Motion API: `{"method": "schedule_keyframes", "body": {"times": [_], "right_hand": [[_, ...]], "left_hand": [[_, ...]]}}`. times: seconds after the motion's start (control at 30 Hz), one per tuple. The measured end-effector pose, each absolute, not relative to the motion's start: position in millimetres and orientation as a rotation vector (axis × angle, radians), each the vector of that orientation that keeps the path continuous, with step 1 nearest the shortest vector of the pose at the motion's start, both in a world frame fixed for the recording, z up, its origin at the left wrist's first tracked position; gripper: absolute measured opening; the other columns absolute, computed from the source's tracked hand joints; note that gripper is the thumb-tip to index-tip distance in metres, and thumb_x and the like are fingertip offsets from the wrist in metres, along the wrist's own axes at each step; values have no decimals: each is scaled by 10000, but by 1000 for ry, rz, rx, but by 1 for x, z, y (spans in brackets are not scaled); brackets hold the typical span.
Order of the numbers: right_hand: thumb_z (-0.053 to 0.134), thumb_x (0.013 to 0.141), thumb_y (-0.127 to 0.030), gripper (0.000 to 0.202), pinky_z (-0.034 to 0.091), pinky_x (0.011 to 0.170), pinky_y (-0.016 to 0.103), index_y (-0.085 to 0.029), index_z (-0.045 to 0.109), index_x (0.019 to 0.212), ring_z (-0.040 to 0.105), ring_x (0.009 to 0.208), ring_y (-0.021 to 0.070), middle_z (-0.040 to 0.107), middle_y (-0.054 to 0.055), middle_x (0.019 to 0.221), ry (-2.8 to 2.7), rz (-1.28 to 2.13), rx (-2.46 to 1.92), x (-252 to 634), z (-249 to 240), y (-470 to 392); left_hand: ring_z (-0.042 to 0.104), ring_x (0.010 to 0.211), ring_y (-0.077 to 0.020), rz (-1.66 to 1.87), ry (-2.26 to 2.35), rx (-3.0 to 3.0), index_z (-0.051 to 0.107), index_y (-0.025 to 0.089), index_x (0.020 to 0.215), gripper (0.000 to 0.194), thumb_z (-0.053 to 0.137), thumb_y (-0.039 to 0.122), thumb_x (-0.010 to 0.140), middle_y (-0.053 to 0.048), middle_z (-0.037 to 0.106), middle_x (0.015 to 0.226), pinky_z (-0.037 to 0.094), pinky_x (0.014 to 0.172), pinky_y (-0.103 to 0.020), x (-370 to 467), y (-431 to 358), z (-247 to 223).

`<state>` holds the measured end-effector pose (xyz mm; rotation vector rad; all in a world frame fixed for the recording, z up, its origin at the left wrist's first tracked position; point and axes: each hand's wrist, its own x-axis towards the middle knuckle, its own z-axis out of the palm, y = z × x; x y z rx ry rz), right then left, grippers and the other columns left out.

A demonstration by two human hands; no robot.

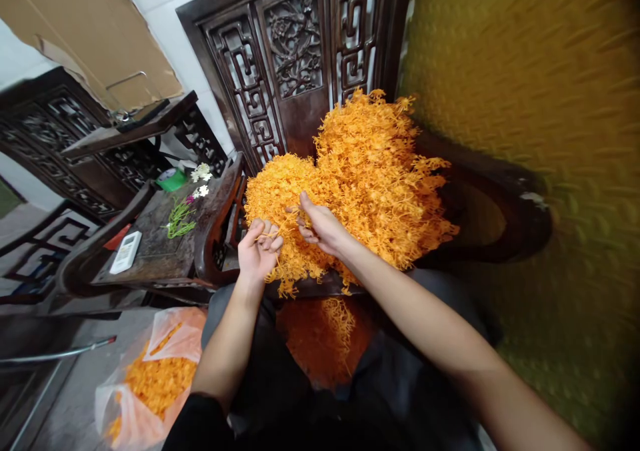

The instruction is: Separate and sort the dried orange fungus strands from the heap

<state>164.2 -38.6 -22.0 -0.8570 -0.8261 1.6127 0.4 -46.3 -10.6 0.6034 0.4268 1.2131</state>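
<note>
Thin branching orange pieces, like plastic flower sprigs, are heaped on a dark wooden chair in front of me. The smaller, finer heap (280,184) lies at the left. A taller, bushier heap (380,177) rises beside it on the right. My left hand (261,245) is closed, palm up, with a thin orange sprig across its curled fingers. My right hand (321,227) is just to its right, over the heaps' front, thumb raised and fingers bent around a bit of orange sprig. Its fingertips partly hide that piece.
A dark wooden side table (155,254) at left holds a white remote control (126,252), green tape (171,179), green stems (180,219) and white flowers (201,173). A plastic bag (165,431) of orange pieces is on the floor. The carved chair back (305,114) stands behind the heaps.
</note>
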Motion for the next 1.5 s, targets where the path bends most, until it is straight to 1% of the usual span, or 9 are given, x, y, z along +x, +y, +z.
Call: {"method": "schedule_keyframes", "body": {"times": [0.23,0.37,0.5,0.63,0.8,0.97,1.17,1.33,1.5], "right_hand": [[681,834,-641,468,178,369,212,-235,461,761,240,385,59,292,-111,503,-708,1110,-971,192,-27,-4],[596,909,-502,299,251,414,226,-212,570,974,372,437,79,528,-51,648,-814,1005,-1004,207,-19,21],[490,995,-462,357,489,709,321,-183,644,1157,620,745,178,710,64,909,-1231,551,-1162,179,-22,47],[504,1021,-489,400,454,946,422,-148,704,1082,587,1077,292,671,183,1169,-1786,42,-1391,138,-52,67],[620,969,-480,548,350,1097,584,-111,630,1375,449,1270,402,543,240,1424,-2205,-169,-1433,123,-84,59],[439,1049,-482,558,350,1168,575,-231,476,1546,414,1366,365,501,157,1508,-1921,32,-1307,124,-61,2],[451,984,-673,768,560,826,436,-253,349,1619,634,998,293,579,165,1310,-2034,372,-1174,106,-62,-63],[503,1004,-570,426,537,875,405,-228,672,1195,641,918,240,685,106,1041,-1758,519,-1033,102,-66,-62],[614,893,-662,435,456,570,303,-238,609,991,490,604,154,532,-3,718,-1140,1145,-999,116,-48,-51]], "left_hand": [[241,454,-62,1257,420,758,262,199,702,501,747,75,726,78,213,564,214,435,-197,-8,-57,1],[278,466,-70,1509,359,852,236,190,694,550,779,108,723,71,244,549,262,448,-200,-32,-54,11],[320,494,-59,1637,396,868,272,186,707,566,836,167,747,71,303,582,268,474,-179,-43,-43,8],[350,529,-66,1708,422,905,373,191,730,458,826,215,794,58,351,623,285,500,-184,-42,-32,-2],[401,582,-83,1669,413,807,449,194,751,351,756,336,847,25,408,711,340,534,-214,-46,-23,-7],[403,585,-92,1681,424,723,450,197,748,317,694,317,911,23,385,706,373,572,-236,-45,-23,-8],[422,588,-78,1851,572,582,458,204,791,296,684,307,951,44,414,719,371,589,-231,-16,-22,-15],[489,627,-79,1772,750,505,497,201,826,248,714,278,917,47,472,723,429,640,-230,-6,-19,-13],[651,831,-135,1629,554,740,614,208,1019,209,754,277,880,-30,660,931,476,684,-236,-13,-20,-9]]}}
